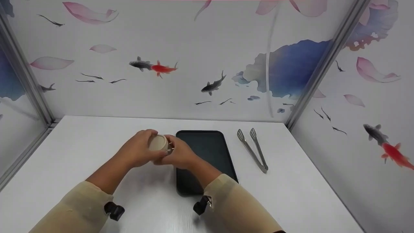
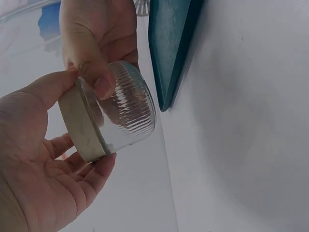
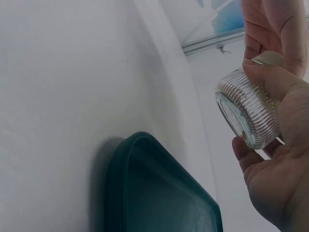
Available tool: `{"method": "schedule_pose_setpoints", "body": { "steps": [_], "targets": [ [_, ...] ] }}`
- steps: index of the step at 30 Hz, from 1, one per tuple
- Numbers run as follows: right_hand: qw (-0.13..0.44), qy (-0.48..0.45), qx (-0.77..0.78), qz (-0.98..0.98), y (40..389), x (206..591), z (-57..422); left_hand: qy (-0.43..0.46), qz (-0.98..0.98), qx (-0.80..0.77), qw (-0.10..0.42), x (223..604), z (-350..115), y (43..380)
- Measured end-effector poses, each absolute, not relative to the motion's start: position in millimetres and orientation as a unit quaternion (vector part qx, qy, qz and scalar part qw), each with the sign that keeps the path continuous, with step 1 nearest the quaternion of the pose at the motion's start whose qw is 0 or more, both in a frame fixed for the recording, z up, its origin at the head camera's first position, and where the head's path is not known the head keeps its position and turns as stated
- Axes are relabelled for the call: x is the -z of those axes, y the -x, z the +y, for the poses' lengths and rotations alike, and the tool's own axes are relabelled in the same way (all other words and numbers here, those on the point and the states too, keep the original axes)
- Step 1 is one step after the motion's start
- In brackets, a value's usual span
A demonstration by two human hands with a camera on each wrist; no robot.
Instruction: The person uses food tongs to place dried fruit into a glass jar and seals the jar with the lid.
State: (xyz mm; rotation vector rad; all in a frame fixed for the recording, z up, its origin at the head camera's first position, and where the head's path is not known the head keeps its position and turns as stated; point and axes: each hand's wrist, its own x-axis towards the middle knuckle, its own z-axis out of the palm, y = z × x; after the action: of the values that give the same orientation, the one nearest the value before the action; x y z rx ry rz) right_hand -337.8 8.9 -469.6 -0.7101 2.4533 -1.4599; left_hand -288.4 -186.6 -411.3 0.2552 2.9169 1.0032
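Note:
A small ribbed glass jar (image 2: 133,104) with a beige lid (image 2: 83,123) is held up between both hands, tilted on its side. My left hand (image 1: 139,149) grips the lid, thumb on one side and fingertips curled round the other. Around the glass body, my right hand (image 1: 181,152) has its thumb and fingers wrapped. In the right wrist view the jar's round base (image 3: 231,116) faces outward, and the lid lies partly hidden behind the fingers. Nothing shows inside the clear glass except the fingers seen through it.
A dark rectangular tray (image 1: 207,145) lies on the white table (image 1: 81,139), partly under the right forearm. Metal tongs (image 1: 254,150) rest spread to its right. Printed panels (image 1: 194,38) in metal frames stand behind the table and at both sides.

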Motion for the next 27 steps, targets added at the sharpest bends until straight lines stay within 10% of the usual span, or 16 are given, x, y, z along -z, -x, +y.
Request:
{"method": "schedule_pose_setpoints", "body": {
  "steps": [27],
  "targets": [
    [0.112,0.269,0.533,0.795,349,480,17,-0.07,0.841,-0.533,0.065,475,-219,294]
  ]
}}
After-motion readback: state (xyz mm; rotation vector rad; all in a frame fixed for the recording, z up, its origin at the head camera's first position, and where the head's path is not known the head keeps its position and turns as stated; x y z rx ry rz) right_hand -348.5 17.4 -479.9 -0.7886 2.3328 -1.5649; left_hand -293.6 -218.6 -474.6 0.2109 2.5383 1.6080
